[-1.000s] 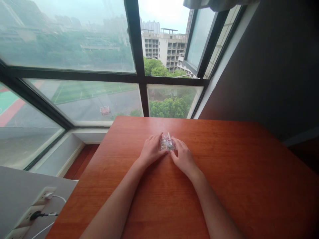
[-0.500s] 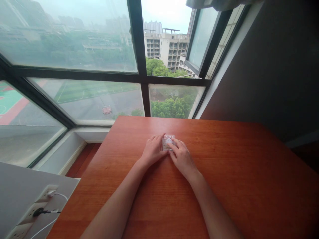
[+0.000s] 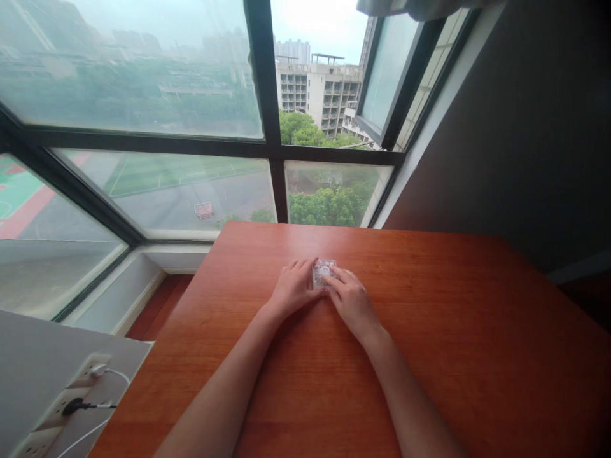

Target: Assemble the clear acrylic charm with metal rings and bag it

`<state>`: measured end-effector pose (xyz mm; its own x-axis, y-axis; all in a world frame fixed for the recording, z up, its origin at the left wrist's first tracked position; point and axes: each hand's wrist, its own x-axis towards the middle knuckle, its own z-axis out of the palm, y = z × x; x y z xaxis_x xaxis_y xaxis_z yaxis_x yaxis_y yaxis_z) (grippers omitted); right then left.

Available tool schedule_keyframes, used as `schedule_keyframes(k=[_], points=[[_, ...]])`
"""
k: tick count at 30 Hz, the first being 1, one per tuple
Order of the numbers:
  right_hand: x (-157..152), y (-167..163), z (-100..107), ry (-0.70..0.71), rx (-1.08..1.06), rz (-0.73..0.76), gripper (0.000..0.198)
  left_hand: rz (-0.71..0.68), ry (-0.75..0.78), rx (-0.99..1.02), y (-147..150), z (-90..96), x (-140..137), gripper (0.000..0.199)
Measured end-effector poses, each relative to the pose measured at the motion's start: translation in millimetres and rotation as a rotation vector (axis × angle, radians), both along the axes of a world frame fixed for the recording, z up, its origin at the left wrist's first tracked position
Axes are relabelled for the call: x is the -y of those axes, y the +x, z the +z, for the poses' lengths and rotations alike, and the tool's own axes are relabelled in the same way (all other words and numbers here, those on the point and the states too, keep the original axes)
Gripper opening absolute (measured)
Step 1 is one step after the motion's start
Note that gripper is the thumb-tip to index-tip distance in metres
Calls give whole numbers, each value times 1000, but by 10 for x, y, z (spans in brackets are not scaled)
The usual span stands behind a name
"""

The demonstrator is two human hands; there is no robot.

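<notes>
Between my two hands, on the reddish-brown wooden table [image 3: 305, 407], lies a small, clear, box-like case [image 3: 323, 275] with a pale, patterned face. What kind of case it is, I cannot make out. My left hand [image 3: 294, 287] grips its left side, index finger at the far corner and thumb along the near edge. From the right, my right hand [image 3: 352, 301] lays its fingertips on the upper face and right edge, with the thumb by the near right corner. The fingers cover part of both sides.
A large window with dark frames [image 3: 274, 150] rises behind the table's far edge; one pane [image 3: 387, 76] is swung outward. Wall sockets [image 3: 62, 407] with plugs and cables are at the lower left. A dark wall [image 3: 520, 127] stands to the right.
Both hands and the case have shifted very slightly to the right. The grip looks the same.
</notes>
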<state>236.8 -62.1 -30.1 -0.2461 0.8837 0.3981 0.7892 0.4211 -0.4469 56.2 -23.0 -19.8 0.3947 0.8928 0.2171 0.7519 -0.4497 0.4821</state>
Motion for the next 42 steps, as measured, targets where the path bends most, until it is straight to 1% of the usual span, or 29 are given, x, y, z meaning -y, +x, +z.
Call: schedule_keyframes(k=[3,6,10,19,23,25,30,33,38,42], points=[[6,-2,21,-6,-1,-1,31,-50,-6,23,-47,7,-22,74],[9,-5,32,-6,-7,-1,31,-90,-21,59,-82,24,-46,67],[6,-6,24,1,-13,-4,31,-87,-41,88,-94,24,-76,61],[15,-24,52,26,86,-16,29,-103,-39,101,-107,4,-107,63],[4,-11,24,38,100,-17,28,-125,-37,67,-113,2,-88,72],[-3,-1,17,41,101,-16,28,-114,-24,45,-104,-5,-75,75],[-7,10,35,40,82,-7,28,-82,-9,44,-71,-5,-58,71],[2,10,28,18,28,0,32,-89,-24,63,-73,25,-55,70],[15,42,-10,-77,23,-4,50,-148,-54,82,-108,69,-57,71],[9,95,8,-119,46,40,51,-165,-51,84,-120,76,-57,71]])
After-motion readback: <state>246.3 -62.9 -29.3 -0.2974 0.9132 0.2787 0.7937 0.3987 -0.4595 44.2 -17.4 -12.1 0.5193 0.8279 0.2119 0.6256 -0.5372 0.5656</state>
